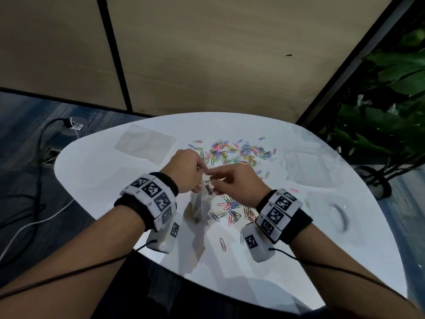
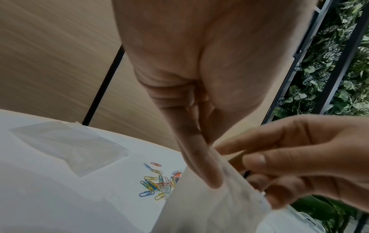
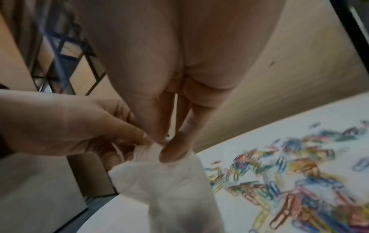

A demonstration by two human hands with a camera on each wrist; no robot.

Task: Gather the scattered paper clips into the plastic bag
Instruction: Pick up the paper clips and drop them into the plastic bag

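Observation:
A small clear plastic bag [image 1: 202, 203] hangs above the white table [image 1: 103, 180], held at its top edge by both hands. My left hand [image 1: 194, 172] pinches the bag [image 2: 215, 205] between thumb and fingers. My right hand [image 1: 220, 180] pinches the bag's [image 3: 169, 181] opposite rim. Several coloured paper clips [image 1: 236, 153] lie scattered in a heap beyond the hands, with another cluster of clips [image 1: 232, 210] under my right wrist. The same clips [image 2: 157, 182] show in the left wrist view, and blurred clips [image 3: 289, 170] in the right wrist view.
Another flat clear bag [image 1: 145, 143] lies at the table's far left. More clear plastic [image 1: 305, 164] and a clear lidded box [image 1: 338, 212] sit at the right. Cables [image 1: 41, 143] run over the floor at left, a plant [image 1: 391, 100] stands at right.

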